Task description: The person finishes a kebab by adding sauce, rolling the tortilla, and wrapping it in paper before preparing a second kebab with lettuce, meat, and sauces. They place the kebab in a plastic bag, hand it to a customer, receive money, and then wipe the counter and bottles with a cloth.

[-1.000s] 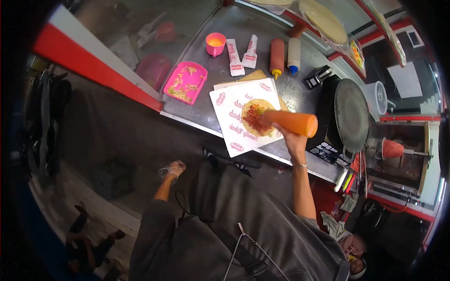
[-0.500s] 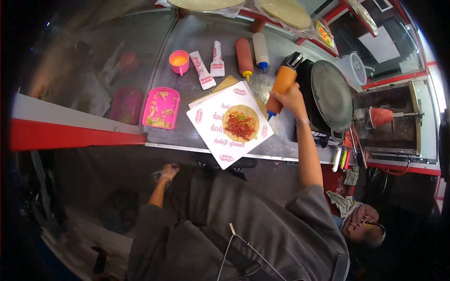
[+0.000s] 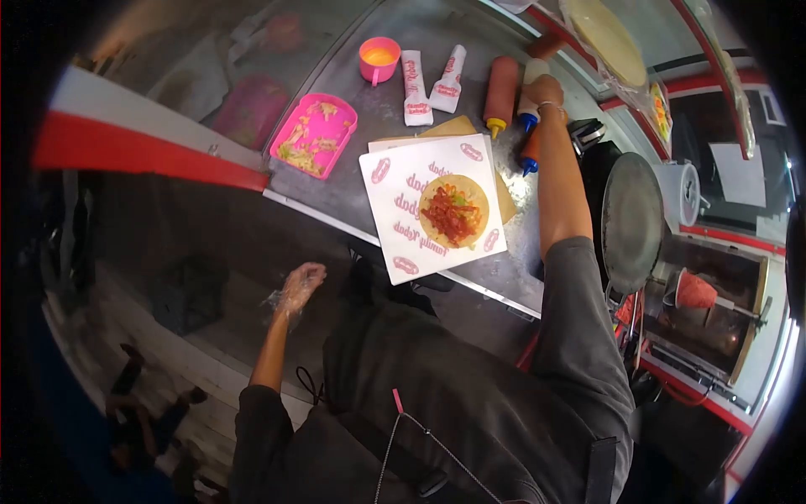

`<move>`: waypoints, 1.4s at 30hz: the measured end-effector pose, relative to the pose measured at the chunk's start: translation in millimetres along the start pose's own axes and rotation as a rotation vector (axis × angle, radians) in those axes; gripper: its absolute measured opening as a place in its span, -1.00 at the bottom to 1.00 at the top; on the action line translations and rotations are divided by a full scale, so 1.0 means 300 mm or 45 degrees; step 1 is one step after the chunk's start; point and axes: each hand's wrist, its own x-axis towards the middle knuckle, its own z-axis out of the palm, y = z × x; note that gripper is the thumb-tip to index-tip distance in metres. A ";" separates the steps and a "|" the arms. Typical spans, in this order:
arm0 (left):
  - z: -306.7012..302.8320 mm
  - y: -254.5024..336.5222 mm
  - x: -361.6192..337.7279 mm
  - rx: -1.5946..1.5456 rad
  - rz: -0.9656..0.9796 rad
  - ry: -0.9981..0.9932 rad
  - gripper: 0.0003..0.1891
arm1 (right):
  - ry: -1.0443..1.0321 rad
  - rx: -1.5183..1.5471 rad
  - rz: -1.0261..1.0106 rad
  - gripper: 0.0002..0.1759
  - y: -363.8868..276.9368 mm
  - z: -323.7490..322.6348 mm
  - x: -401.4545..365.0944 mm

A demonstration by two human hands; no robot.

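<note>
My right hand (image 3: pixel 546 91) is closed around a white squeeze bottle (image 3: pixel 528 107) with a blue nozzle, at the back of the counter. Under my forearm an orange sauce bottle (image 3: pixel 528 153), also blue-tipped, is partly hidden. Left of the white bottle lies a red sauce bottle (image 3: pixel 501 88) with a yellow nozzle. On printed white paper (image 3: pixel 390 197) rests a round flatbread (image 3: pixel 478 191) topped with meat, sauce and some green bits. My left hand (image 3: pixel 300 287), in a thin clear plastic glove, hangs in front of the counter with its fingers curled, apart from everything.
A pink tray (image 3: pixel 342 113) with shredded scraps and a pink cup (image 3: pixel 379 59) of orange liquid stand to the left. Two paper-wrapped rolls (image 3: pixel 416 92) lie beside the cup. At right are a round griddle pan (image 3: pixel 631 223) and a meat spit (image 3: pixel 697 290).
My right hand has put the orange bottle down on the counter and taken hold of the white one farther back. The whole view has turned, and my left hand is slightly higher.
</note>
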 end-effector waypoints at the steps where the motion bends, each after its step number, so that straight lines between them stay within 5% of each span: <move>1: 0.033 0.083 -0.036 -0.003 -0.011 0.014 -0.69 | -0.075 0.039 0.058 -0.36 -0.012 -0.082 -0.046; 4: 0.151 0.206 -0.086 -0.119 0.043 -0.086 -0.59 | -0.092 0.524 0.210 -0.39 0.008 -0.309 -0.360; 6: 0.227 0.232 -0.070 -0.369 0.123 -0.237 -0.51 | 0.278 1.552 -0.035 -0.53 0.083 -0.265 -0.632; 8: 0.333 0.299 -0.059 -0.370 0.048 -0.261 -0.46 | 0.072 1.918 0.006 -0.50 0.166 -0.175 -0.860; 10: 0.414 0.276 -0.026 -0.389 -0.035 -0.166 -0.48 | -0.414 1.692 0.150 -0.40 0.158 -0.334 -1.065; 12: 0.464 0.465 -0.126 -0.170 0.028 -0.085 -0.49 | -0.216 1.880 -0.008 -0.37 0.202 -0.421 -1.149; 14: 0.485 0.370 -0.074 -0.092 0.190 -0.088 -0.53 | 0.212 2.045 -0.032 -0.43 0.196 -0.373 -1.255; 16: 0.506 0.354 -0.078 -0.301 0.240 -0.086 -0.58 | -0.048 1.664 -0.098 -0.38 0.248 -0.284 -1.330; 17: 0.516 0.347 -0.092 -0.347 0.236 -0.081 -0.62 | -0.150 1.779 0.063 -0.42 0.250 -0.257 -1.360; 21: 0.551 0.300 -0.150 -0.383 0.202 -0.071 -0.62 | -0.148 1.869 0.274 -0.51 0.284 -0.204 -1.337; 24: 0.570 0.266 -0.159 -0.377 0.218 -0.026 -0.61 | -0.196 1.718 0.077 -0.56 0.279 -0.192 -1.381; 29: 0.532 0.195 -0.127 -0.377 0.221 -0.050 -0.43 | -0.147 1.694 0.157 -0.61 0.272 -0.216 -1.344; 32: 0.419 0.019 -0.058 -0.482 0.046 -0.144 -0.35 | -0.158 1.766 0.065 -0.67 0.234 -0.224 -1.357; 35: 0.300 -0.226 -0.012 -0.222 -0.061 0.129 -0.35 | -0.119 1.625 0.271 -0.62 0.245 -0.229 -1.316; 37: 0.189 -0.353 -0.026 0.673 -0.149 0.239 -0.46 | -0.115 1.623 0.140 -0.64 0.209 -0.220 -1.359; 40: 0.059 -0.758 -0.029 0.882 -0.190 0.181 -0.53 | -0.122 1.673 0.202 -0.57 0.208 -0.213 -1.320; 42: -0.001 -0.833 -0.050 0.929 -0.252 0.169 -0.51 | -0.146 1.707 0.247 -0.57 0.177 -0.218 -1.313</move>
